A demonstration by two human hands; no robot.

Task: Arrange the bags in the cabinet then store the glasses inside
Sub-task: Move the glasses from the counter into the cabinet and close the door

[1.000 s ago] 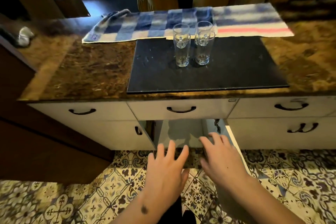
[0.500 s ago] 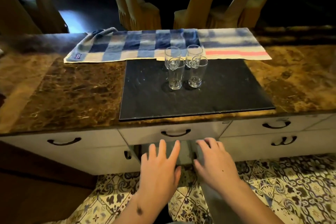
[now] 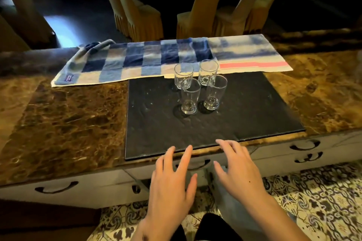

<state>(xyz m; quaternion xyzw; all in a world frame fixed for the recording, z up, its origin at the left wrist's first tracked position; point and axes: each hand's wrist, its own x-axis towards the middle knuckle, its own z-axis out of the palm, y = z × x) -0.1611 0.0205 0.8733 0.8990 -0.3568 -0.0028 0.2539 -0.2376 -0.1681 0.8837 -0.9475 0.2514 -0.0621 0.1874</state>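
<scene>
Several clear glasses stand close together on a black mat (image 3: 244, 115) on the marble counter: two taller ones in front (image 3: 189, 96) (image 3: 214, 92) and two shorter ones behind (image 3: 183, 74) (image 3: 207, 70). My left hand (image 3: 172, 184) and my right hand (image 3: 239, 172) hover empty, fingers spread, at the counter's front edge, well short of the glasses. Below them the cabinet opening (image 3: 201, 180) is mostly hidden by my hands. No bags are visible.
A blue checked towel (image 3: 137, 60) lies along the back of the brown marble counter (image 3: 64, 119). White drawers with dark handles (image 3: 304, 145) run under the counter. Patterned floor tiles (image 3: 323, 201) lie below. Covered chairs (image 3: 197, 15) stand behind the counter.
The view has tilted up from the open cabinet to the countertop. Both hands have risen from the cabinet opening to the counter's front edge, still empty and spread.
</scene>
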